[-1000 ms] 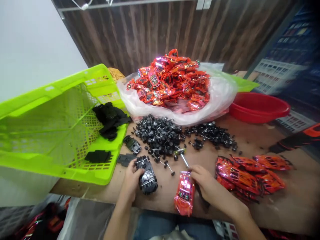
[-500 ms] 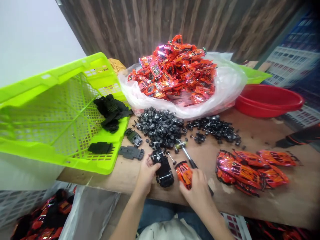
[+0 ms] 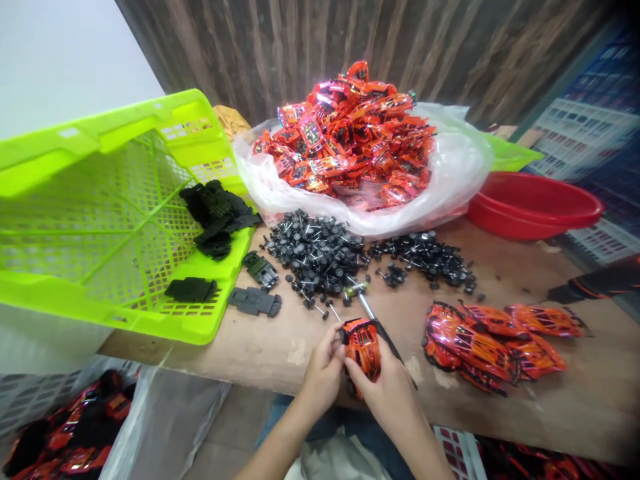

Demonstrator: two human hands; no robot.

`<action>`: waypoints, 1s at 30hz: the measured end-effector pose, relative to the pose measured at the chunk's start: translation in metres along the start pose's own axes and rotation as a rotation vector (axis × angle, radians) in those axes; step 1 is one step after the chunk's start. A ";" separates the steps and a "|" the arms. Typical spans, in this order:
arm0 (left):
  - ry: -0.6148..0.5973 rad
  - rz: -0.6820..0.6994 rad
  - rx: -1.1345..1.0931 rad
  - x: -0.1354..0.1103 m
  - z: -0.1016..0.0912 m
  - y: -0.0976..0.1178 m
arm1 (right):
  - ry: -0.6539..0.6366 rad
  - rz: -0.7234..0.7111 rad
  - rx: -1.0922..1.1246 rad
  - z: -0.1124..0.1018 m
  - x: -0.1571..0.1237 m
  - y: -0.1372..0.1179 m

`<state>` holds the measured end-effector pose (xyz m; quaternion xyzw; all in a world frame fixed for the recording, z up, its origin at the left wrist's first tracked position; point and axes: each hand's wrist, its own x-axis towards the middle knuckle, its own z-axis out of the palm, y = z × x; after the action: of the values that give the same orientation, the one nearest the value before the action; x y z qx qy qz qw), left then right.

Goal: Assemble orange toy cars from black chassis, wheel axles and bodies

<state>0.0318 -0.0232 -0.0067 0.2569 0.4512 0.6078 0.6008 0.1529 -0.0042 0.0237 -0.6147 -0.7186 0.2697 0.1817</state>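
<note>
Both my hands meet at the table's near edge around one orange-red toy car. My left hand grips its left side with fingers curled. My right hand wraps it from the right and below. The black chassis that I held earlier is hidden under the orange shell. A screwdriver lies on the wood just behind the car, its tip toward a heap of black wheels on axles.
A lime-green crate lies tilted at the left with black chassis parts in it. A plastic bag heaped with orange car shells stands behind. Finished-looking orange cars lie at right, near a red basin.
My left hand brought the black chassis rightward and my right hand brought the orange shell to it; the two now sit together between both hands. The camera view shifted slightly.
</note>
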 end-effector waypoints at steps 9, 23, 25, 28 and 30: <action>0.042 0.058 -0.059 -0.003 0.007 -0.003 | -0.086 0.076 -0.108 -0.023 0.001 -0.016; 0.055 0.108 0.042 -0.012 0.023 0.016 | -0.285 -0.056 0.585 -0.026 0.001 0.008; 0.017 0.115 0.050 -0.013 0.022 0.014 | -0.310 -0.044 0.791 -0.032 0.010 0.008; -0.019 0.133 0.085 -0.015 0.020 0.012 | -0.236 -0.045 0.881 -0.028 0.015 0.004; -0.040 0.148 0.120 -0.015 0.019 0.013 | -0.156 -0.068 0.880 -0.023 0.013 0.000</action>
<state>0.0440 -0.0318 0.0169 0.3369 0.4546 0.6173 0.5466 0.1641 0.0124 0.0408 -0.4328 -0.5667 0.5891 0.3802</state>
